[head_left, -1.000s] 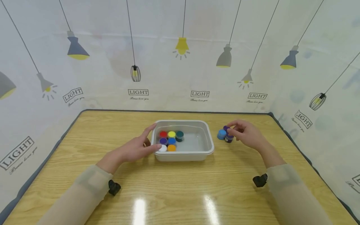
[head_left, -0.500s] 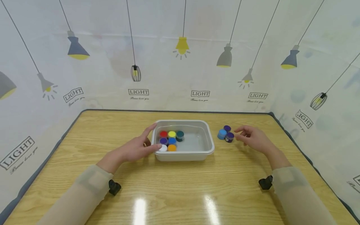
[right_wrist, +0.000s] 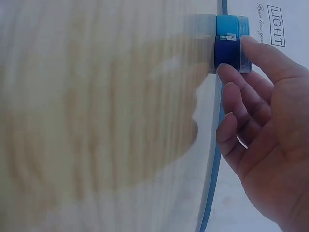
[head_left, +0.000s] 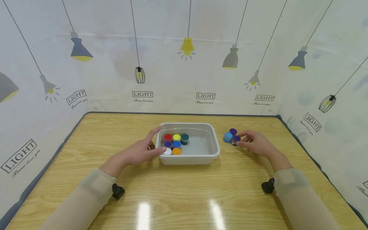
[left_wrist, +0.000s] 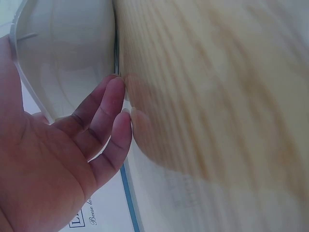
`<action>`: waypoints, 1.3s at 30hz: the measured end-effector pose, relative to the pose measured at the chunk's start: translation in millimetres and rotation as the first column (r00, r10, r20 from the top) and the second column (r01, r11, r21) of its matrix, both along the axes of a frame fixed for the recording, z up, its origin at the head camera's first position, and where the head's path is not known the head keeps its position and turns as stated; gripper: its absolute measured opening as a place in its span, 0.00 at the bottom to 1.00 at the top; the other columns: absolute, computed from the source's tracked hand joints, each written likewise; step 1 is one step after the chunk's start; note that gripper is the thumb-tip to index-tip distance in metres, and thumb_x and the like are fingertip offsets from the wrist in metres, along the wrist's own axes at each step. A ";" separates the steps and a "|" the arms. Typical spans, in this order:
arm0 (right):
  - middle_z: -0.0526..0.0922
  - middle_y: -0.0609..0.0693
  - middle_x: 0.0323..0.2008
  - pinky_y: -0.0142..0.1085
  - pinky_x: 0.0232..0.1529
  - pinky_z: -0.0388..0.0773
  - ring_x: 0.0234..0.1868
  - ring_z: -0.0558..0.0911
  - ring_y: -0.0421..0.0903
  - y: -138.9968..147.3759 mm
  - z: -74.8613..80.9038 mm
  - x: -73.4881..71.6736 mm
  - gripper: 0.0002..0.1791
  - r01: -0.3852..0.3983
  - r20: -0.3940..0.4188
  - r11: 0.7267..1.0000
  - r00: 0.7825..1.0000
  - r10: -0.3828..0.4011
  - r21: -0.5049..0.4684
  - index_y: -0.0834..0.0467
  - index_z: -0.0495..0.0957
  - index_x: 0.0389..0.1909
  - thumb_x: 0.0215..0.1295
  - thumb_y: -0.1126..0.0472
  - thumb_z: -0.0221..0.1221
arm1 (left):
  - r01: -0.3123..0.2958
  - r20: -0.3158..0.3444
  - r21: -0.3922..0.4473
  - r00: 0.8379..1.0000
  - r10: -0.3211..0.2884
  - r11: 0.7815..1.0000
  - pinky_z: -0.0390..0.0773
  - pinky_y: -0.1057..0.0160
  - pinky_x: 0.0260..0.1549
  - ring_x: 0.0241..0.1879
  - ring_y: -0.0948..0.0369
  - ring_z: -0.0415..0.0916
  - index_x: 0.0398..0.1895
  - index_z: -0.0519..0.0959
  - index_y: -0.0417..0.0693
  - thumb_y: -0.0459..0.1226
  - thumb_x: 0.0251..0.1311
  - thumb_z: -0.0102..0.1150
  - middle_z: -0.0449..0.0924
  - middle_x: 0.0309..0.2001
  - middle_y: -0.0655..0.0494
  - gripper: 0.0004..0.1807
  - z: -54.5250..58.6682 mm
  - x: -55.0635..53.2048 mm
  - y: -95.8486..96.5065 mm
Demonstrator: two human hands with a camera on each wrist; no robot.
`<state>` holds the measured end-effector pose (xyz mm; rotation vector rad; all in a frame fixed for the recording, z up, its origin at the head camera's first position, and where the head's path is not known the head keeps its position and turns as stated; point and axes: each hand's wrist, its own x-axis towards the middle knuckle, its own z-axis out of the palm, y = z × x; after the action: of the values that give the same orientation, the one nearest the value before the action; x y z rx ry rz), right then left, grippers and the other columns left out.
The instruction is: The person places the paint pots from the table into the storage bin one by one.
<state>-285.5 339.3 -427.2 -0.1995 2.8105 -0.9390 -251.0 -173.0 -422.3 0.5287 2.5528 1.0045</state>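
Note:
My left hand (head_left: 138, 151) rests at the left end of a white plastic tub (head_left: 188, 160). Its thumb lies over the rim and its index finger touches the far left corner; the other fingers hang loosely beside the wall in the left wrist view. Several small paint jars stand in the tub's left part, among them a red one (head_left: 168, 137), an orange one (head_left: 176, 151) and a dark green one (head_left: 185, 138). To the right, my right hand (head_left: 257, 144) pinches a purple-lidded paint jar (head_left: 235, 140) between thumb and fingers, still on the table.
A light blue paint jar (head_left: 228, 137) and a second purple-lidded jar (head_left: 233, 131) stand close against the held one. The wooden table (head_left: 178, 191) ends at a printed backdrop (head_left: 169, 73) behind and at both sides.
My right hand drew back rightward from the purple-lidded jars, then came in again and took hold of the nearer one. The left hand and the tub have kept their places.

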 end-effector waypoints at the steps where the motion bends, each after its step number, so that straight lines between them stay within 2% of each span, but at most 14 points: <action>1: 0.85 0.58 0.48 0.38 0.37 0.81 0.38 0.83 0.49 -0.1 -0.7 -0.7 0.31 0.001 0.000 1.000 1.000 -0.001 0.003 0.58 0.78 0.71 0.76 0.46 0.69 | 0.002 0.000 0.001 1.000 -0.002 1.000 0.81 0.56 0.44 0.47 0.52 0.81 0.90 0.34 0.82 0.72 0.72 0.56 0.83 0.56 0.46 0.55 0.1 -0.1 0.3; 6: 0.85 0.58 0.48 0.39 0.36 0.80 0.37 0.82 0.49 -0.1 -3.5 -3.5 0.31 0.001 -0.005 1.000 1.000 -0.001 0.018 0.58 0.78 0.71 0.77 0.44 0.68 | 0.008 -0.002 0.003 1.000 -0.008 1.000 0.81 0.56 0.44 0.47 0.53 0.81 0.90 0.33 0.79 0.71 0.72 0.56 0.83 0.55 0.46 0.55 0.3 -0.3 1.2; 9: 0.86 0.58 0.48 0.39 0.35 0.80 0.36 0.82 0.49 -0.3 -3.6 -3.3 0.30 0.005 -0.009 1.000 1.000 -0.005 0.025 0.57 0.78 0.70 0.77 0.44 0.68 | 0.000 0.005 0.008 1.000 0.000 1.000 0.81 0.55 0.44 0.47 0.53 0.81 0.90 0.34 0.81 0.72 0.72 0.56 0.83 0.55 0.47 0.55 0.7 0.0 1.7; 19: 0.86 0.56 0.44 0.37 0.32 0.78 0.34 0.82 0.49 -3.0 -0.4 2.8 0.28 -0.012 -0.024 1.000 1.000 0.012 0.013 0.59 0.79 0.68 0.78 0.47 0.68 | -0.002 0.006 -0.001 1.000 0.002 1.000 0.81 0.55 0.45 0.48 0.53 0.81 0.90 0.34 0.81 0.73 0.71 0.56 0.83 0.55 0.47 0.56 -1.3 0.1 1.4; 28: 0.86 0.53 0.42 0.35 0.32 0.78 0.34 0.81 0.47 -10.3 16.8 13.4 0.24 -0.051 -0.110 0.999 0.993 0.049 -0.011 0.58 0.81 0.64 0.77 0.47 0.68 | -0.009 0.005 -0.004 1.000 0.009 1.000 0.81 0.56 0.45 0.47 0.52 0.81 0.90 0.34 0.83 0.72 0.71 0.56 0.82 0.56 0.47 0.55 0.9 0.3 1.1; 33: 0.87 0.51 0.42 0.35 0.34 0.76 0.35 0.79 0.45 -20.1 29.1 18.4 0.22 -0.085 -0.181 0.996 0.980 0.084 0.000 0.56 0.83 0.62 0.78 0.46 0.68 | -0.009 0.010 0.003 1.000 0.009 1.000 0.81 0.55 0.44 0.48 0.52 0.81 0.90 0.34 0.81 0.73 0.71 0.56 0.82 0.56 0.46 0.56 0.7 -0.1 1.4; 39: 0.89 0.51 0.42 0.34 0.35 0.77 0.35 0.81 0.45 -39.7 46.2 23.9 0.19 -0.122 -0.230 0.992 0.967 0.110 -0.040 0.54 0.84 0.60 0.76 0.48 0.70 | 0.000 0.006 0.007 1.000 0.000 1.000 0.81 0.56 0.44 0.48 0.52 0.81 0.90 0.34 0.78 0.71 0.72 0.56 0.83 0.56 0.46 0.55 -0.1 -0.2 1.0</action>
<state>-261.5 299.7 -380.9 -0.5048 2.9401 -1.0252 -251.2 -172.0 -422.4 0.5267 2.5453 1.0138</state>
